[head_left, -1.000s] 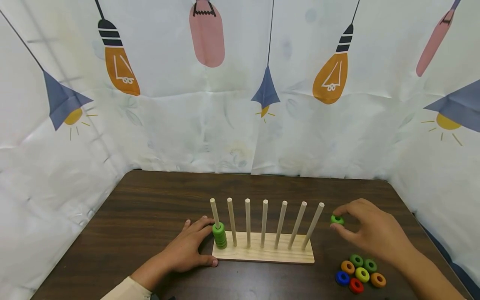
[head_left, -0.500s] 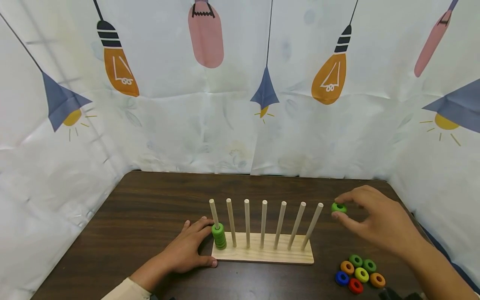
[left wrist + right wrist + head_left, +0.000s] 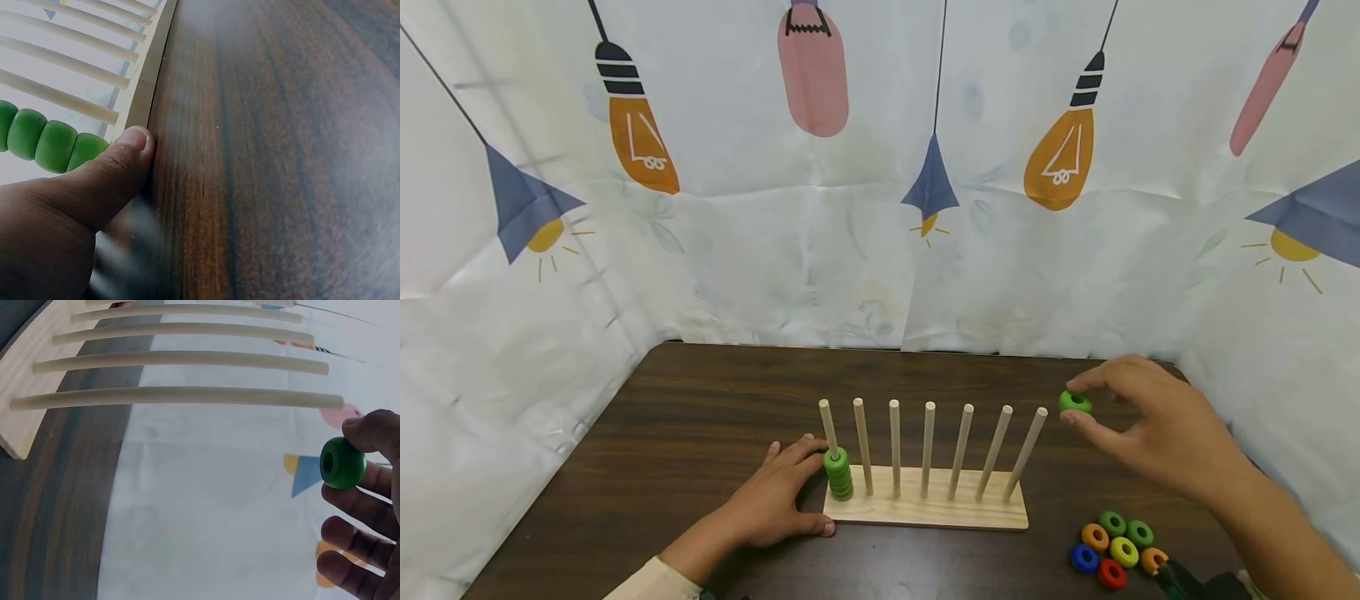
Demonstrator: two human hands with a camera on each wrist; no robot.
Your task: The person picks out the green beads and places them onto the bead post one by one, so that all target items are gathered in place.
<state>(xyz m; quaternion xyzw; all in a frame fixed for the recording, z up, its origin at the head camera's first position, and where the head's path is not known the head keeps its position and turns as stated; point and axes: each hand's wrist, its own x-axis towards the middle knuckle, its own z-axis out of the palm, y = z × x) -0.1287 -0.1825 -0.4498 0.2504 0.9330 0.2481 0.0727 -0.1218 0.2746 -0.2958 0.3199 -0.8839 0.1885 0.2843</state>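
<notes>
A wooden peg stand (image 3: 925, 512) with a row of upright pegs is on the table. Several green beads (image 3: 840, 477) are stacked on its leftmost peg; the other pegs are bare. My left hand (image 3: 778, 504) grips the stand's left end, its thumb (image 3: 128, 153) against the base's front edge and its fingers reaching toward the back beside the beads. To the right of the rightmost peg (image 3: 1025, 454), my right hand (image 3: 1157, 417) pinches a green bead (image 3: 342, 464) between thumb and fingers. That bead is in the air, apart from the peg, its hole showing.
Several loose beads, among them a blue bead (image 3: 1084, 558), a red bead (image 3: 1112, 574) and a yellow bead (image 3: 1124, 552), lie at the table's right front. A black strap device (image 3: 1202, 583) on my right wrist partly covers an orange bead (image 3: 1152, 560). A printed curtain (image 3: 865, 250) hangs behind the table (image 3: 700, 400).
My right hand has risen with the green bead, from beside the rightmost peg to about the height of its top. The left hand and the stand have stayed in place.
</notes>
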